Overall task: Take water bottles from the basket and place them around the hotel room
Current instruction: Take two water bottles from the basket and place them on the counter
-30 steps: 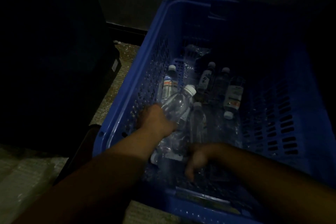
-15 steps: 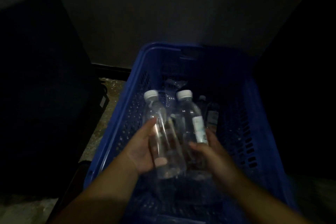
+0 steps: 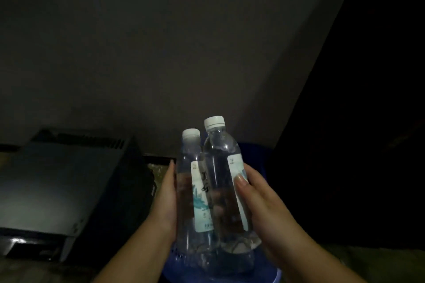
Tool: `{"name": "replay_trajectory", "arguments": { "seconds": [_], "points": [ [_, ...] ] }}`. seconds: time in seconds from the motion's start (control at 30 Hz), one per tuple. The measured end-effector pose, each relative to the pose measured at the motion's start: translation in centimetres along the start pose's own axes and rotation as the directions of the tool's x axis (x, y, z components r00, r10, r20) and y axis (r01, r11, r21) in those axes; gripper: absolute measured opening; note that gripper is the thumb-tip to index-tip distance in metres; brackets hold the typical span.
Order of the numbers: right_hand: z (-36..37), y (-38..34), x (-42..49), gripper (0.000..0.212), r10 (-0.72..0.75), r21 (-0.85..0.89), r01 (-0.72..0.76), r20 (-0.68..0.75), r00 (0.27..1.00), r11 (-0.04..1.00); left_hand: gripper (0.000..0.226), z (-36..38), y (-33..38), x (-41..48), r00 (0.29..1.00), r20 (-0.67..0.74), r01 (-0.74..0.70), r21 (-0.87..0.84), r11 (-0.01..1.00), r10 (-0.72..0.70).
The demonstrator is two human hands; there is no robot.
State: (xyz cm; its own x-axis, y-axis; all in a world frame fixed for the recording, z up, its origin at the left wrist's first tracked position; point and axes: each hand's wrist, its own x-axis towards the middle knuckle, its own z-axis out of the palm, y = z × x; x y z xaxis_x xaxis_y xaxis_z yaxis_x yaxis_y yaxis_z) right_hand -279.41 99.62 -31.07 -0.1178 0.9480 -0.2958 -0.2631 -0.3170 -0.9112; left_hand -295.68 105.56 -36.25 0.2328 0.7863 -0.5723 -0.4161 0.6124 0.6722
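Two clear water bottles with white caps stand upright side by side in front of me. My left hand [image 3: 166, 200] grips the left bottle [image 3: 190, 190], its fingers showing through the plastic. My right hand [image 3: 259, 209] grips the right, slightly taller bottle [image 3: 220, 181], thumb across its white label. The two bottles touch each other. Below them only part of the blue basket [image 3: 271, 275] shows, its rim at the bottom edge and a sliver behind the bottles.
The room is very dim. A dark box-like appliance [image 3: 57, 186] with a flat grey top stands at the left. A plain wall [image 3: 184, 53] fills the background. A black mass [image 3: 368, 145] takes up the right side.
Both hands have lifted the two bottles up out of the basket. The view has tilted upward, so the basket has dropped almost out of sight.
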Motion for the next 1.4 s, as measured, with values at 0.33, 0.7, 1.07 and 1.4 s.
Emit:
{"name": "replay_trajectory", "arguments": {
  "seconds": [0.33, 0.7, 1.07, 1.4],
  "points": [
    [5.5, -22.3, -11.2, 0.033, -0.134, -0.019, 0.133, -0.215, 0.967, 0.991, 0.083, 16.1, 15.5, -16.3, 0.96, 0.27, -0.142, 0.256, 0.956, 0.07],
    [-2.6, -33.0, -22.2, 0.032, -0.462, -0.153, 0.438, -0.218, 0.86, 0.886, 0.055, 32.6, 15.8, -26.5, 0.777, 0.484, -0.546, 0.203, 0.813, 0.401],
    [-22.4, -46.6, -34.7, 0.06, -0.658, -0.485, 0.542, -0.097, 0.747, 0.687, 0.026, 55.5, 12.1, -30.2, 0.459, 0.791, -0.857, 0.274, 0.437, 0.404],
    [-36.1, -54.5, -28.9, 0.056, -0.658, -0.589, 0.451, -0.19, 0.729, 0.67, 0.027, 69.9, 12.0, -20.3, 0.453, 0.796, -0.886, 0.352, 0.301, 0.402]
  ]
}}
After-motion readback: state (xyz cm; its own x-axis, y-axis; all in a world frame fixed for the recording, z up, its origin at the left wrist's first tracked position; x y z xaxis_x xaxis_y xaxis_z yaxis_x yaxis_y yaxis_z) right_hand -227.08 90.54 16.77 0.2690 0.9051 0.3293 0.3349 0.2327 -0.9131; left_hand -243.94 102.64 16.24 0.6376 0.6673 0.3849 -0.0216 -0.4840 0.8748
